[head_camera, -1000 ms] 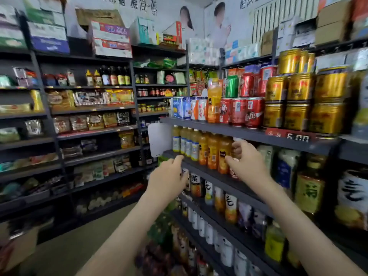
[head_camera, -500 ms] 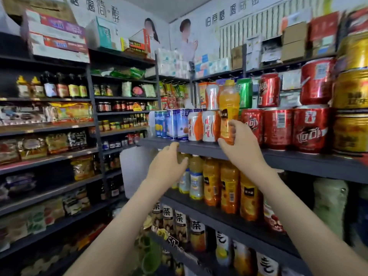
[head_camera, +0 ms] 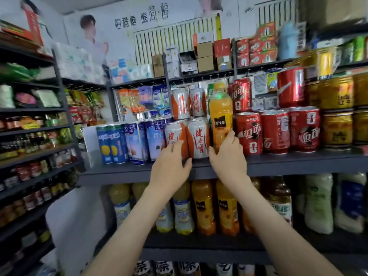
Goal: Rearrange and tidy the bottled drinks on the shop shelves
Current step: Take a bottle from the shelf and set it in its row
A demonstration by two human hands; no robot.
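1. Head view: two bare forearms reach up to a dark shelf. The left grip is spread, with its fingertips touching the lower-left of the white cans and its thumb out over the shelf edge.
2. The right grip curls round the foot of the bottle, thumb on the left side and fingers on the right.
3. One bottle is held. It is clear plastic full of orange juice, with a black label at mid-height and a yellowish cap. It stands upright between the white cans and the red cans, just beside both. The grip hides its base, so I cannot tell whether it rests on the shelf.
4. There are four white cans with orange stripes, stacked two on two. Five red cans show, three in front and two above. The blue cans at left and the gold cans at right are too blurred to count.
5. Below the shelf, two lower bottles carry the same black label.
6. Farthest off, boxes sit on the top shelf under a poster.
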